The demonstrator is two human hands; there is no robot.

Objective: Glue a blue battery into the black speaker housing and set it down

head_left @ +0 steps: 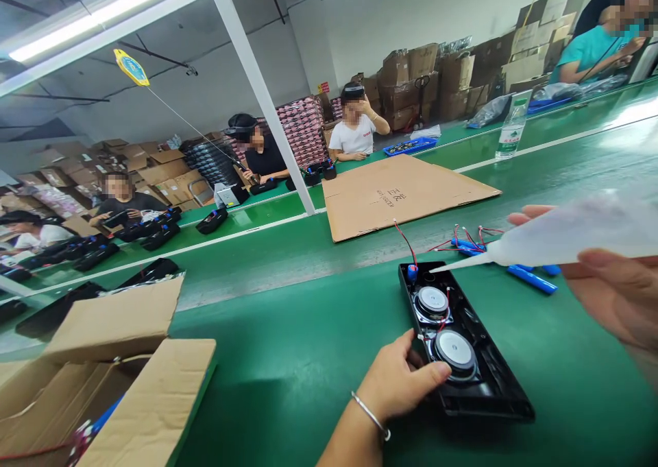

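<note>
A black speaker housing (493, 385) lies on the green conveyor table (288, 357) with two round speaker drivers (443, 326) inside and red wires running to a blue battery end (412, 271). My left hand (398, 381) rests on the housing's near left edge, thumb against the closer driver. My right hand (611, 285) grips a white squeeze bottle (576, 230) whose long thin nozzle (457, 263) points at the housing's far end, just above it.
Blue batteries with red wires (514, 261) lie right of the housing. A flat cardboard sheet (401, 193) lies beyond. An open cardboard box (113, 378) stands at left. A water bottle (511, 127) stands farther back. Several seated people work with black housings along the line.
</note>
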